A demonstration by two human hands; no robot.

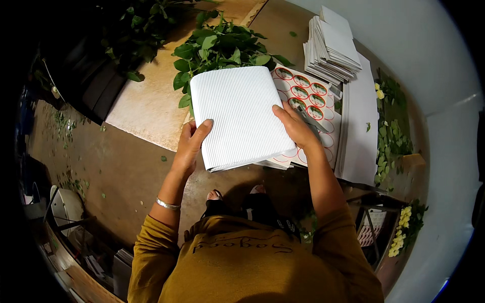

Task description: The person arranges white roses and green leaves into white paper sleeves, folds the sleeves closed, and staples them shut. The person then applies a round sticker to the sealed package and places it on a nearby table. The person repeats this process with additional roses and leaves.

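Observation:
A white sheet of corrugated cardboard (237,113), folded over and ribbed lengthwise, is held up in front of me between both hands. My left hand (191,144) grips its left edge, thumb on top and fingers out of sight beneath. On the opposite edge my right hand (297,124) has the same hold, thumb over the ribs. Beyond the cardboard lies a heap of green leafy stems (227,45), partly covered by it. Sheets of round red-rimmed stickers (300,92) lie beside my right hand, next to a grey blade-like thing (310,121).
A stack of folded white cardboard (331,48) stands at the back right, on large white sheets (359,126). At far left are dark leaves and black sleeves (93,83) on a wooden board (144,113). Yellow flowers (400,232) are low at right. Leaf scraps litter the floor (136,171).

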